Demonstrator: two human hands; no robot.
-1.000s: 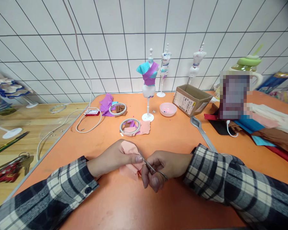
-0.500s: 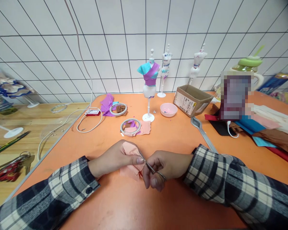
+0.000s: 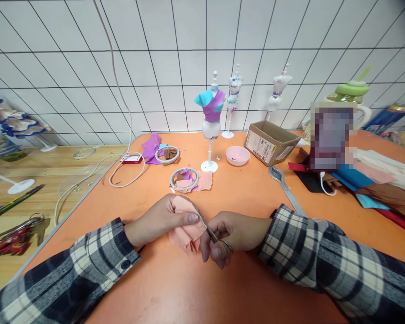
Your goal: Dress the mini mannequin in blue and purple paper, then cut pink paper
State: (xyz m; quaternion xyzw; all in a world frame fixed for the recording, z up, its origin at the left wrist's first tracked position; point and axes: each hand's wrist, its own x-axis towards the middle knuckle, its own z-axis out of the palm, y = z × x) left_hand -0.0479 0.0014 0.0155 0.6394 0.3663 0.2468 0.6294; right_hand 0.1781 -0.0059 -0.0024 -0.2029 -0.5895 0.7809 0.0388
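Between my hands, low over the orange table [image 3: 148,288], is a piece of pink crepe paper [image 3: 185,234], folded and creased. My left hand [image 3: 165,220] pinches it, with the thumb on top. My right hand [image 3: 229,236] holds small metal scissors [image 3: 212,233], its fingers around the handle loops. The blades point up and left and lie at the paper's right edge; part of them is hidden by the paper. Behind stands a small white mannequin [image 3: 211,128] wrapped in turquoise and purple paper.
Two tape rolls [image 3: 167,154] with paper scraps, a pink bowl [image 3: 238,155], a cardboard box [image 3: 272,141] and two more mannequins stand further back. At the right are a phone [image 3: 332,139] and coloured paper [image 3: 378,184]. A white cable [image 3: 126,185] and keys [image 3: 37,227] lie left.
My left thumb has shifted slightly up and left on the pink paper. More of the paper shows beside the scissor blades. The right hand has hardly moved.
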